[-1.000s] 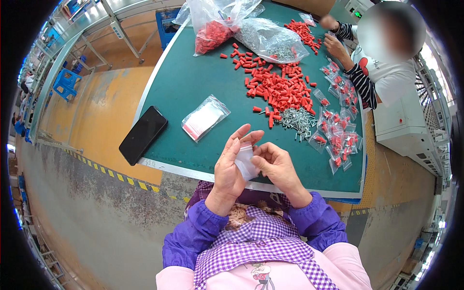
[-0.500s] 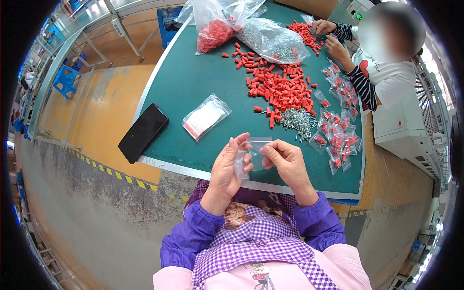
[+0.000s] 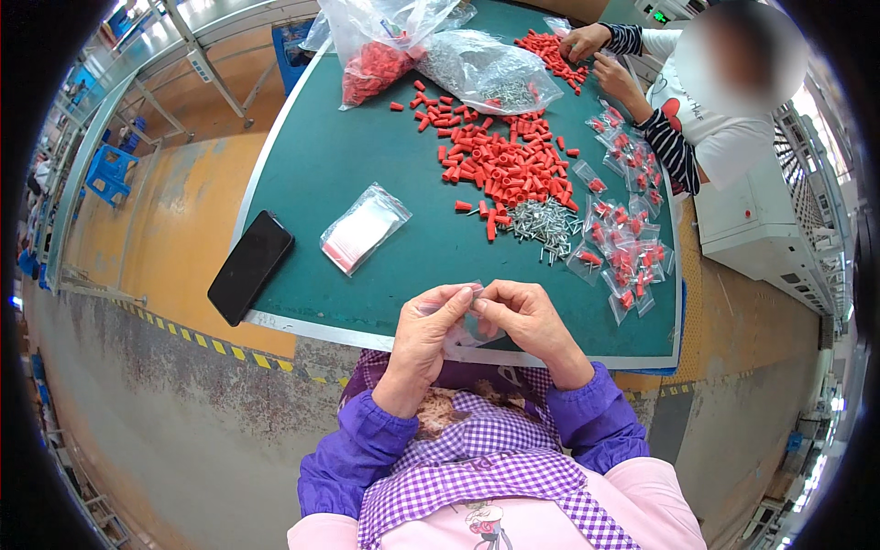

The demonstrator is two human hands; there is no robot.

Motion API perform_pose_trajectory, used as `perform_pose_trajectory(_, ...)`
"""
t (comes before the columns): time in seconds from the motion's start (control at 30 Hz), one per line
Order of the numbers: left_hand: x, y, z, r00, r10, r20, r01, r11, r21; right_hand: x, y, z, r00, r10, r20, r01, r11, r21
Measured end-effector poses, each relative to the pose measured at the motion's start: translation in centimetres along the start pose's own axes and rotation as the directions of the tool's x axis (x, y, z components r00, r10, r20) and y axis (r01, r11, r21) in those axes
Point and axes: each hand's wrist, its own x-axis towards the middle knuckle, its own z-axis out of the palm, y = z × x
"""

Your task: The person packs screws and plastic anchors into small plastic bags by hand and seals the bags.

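Note:
A small clear zip bag [image 3: 478, 334] is held near the table's front edge, mostly hidden behind my fingers. My left hand [image 3: 424, 332] is closed on its left side, thumb and forefinger pinched at the top edge. Close beside it, my right hand [image 3: 533, 323] pinches the same edge, so the fingertips of both hands nearly meet. Beyond my hands lie a pile of red tapered plastic caps [image 3: 504, 165] and a heap of silver screws [image 3: 547, 227]. To their right are several filled small bags [image 3: 628, 252], with red caps inside.
A black phone [image 3: 250, 266] lies at the table's left edge, near a clear packet of white, red-edged bags [image 3: 365, 229]. Large plastic bags of red caps [image 3: 376, 73] and screws [image 3: 504, 92] stand farther back. Across the table, a person's hands [image 3: 587, 41] work at more caps.
My hands have come closer together, and both now pinch the bag's top edge. The table's contents appear shifted slightly left and up in the view.

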Motion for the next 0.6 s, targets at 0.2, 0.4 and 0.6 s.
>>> perform_pose_trajectory(0.2,0.1,-0.5,1.0,0.976,0.210,0.064,-0.219,0.952,0.216,-0.3,0.9,-0.4,1.000,0.006,-0.021,-0.004,0.998,0.067)
perform_pose_trajectory(0.4,0.1,-0.7,1.3,0.955,0.293,0.038,-0.290,0.905,0.311,-1.2,0.5,-1.6,1.000,-0.017,-0.011,0.017,1.000,-0.024)
perform_pose_trajectory(0.6,0.1,-0.8,0.8,0.925,0.379,-0.002,-0.352,0.862,0.365,-1.0,-1.4,-8.4,0.838,-0.543,-0.049,0.165,0.339,-0.926)
